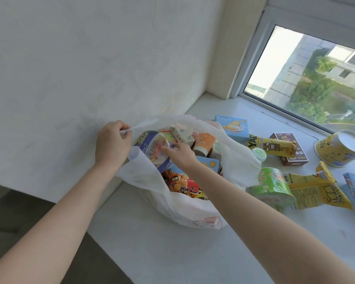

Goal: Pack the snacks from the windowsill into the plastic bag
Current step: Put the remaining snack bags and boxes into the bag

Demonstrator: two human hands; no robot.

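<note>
In plastic bag (pixel 193 210), blue bowl (pixel 152 147) tilted, lid toward right hand (pixel 180 154).

Thin, translucent white film, creased and faintly shiny, is seen in the plastic bag (pixel 193 210). The windowsill (pixel 172 253) is finished in a smooth, pale, matt surface, and the wall (pixel 70 68) in matt, slightly uneven plaster. Printed card is shown in the blue box (pixel 234 128) and the brown carton (pixel 293 158). The green cup (pixel 273 187) is wrapped in glossy clear film. A crumpled, semi-gloss wrapper is seen on the yellow packet (pixel 316 191), and paper in the yellow tub (pixel 334 154). Clear glass is set in the window (pixel 316 78).
</note>
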